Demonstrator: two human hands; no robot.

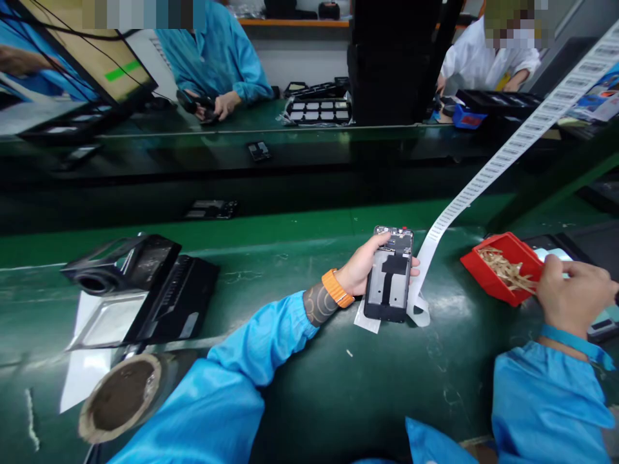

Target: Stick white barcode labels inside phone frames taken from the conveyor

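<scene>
My left hand (363,261), orange watch strap at its wrist, holds an opened phone (388,277) upright, thumb on its upper edge and fingertips around the far side. The phone's inner side faces me, with a circuit board at the top and a silvery battery bay below. Over at the right, my right hand (573,293) is closed beside a red bin (488,287) of thin tan strips (505,267). What its curled fingers hold, if anything, is hidden. A strip of printed barcode labels (478,183) runs down from the upper right and curls beside the phone.
A black device (186,299) stands at left behind a round tube-like roll (120,396). Phone parts (213,209) lie on the green ledge, another (260,151) on the dark belt. Across it, co-workers in blue (217,58) and white (488,51) handle parts near a tray (319,111).
</scene>
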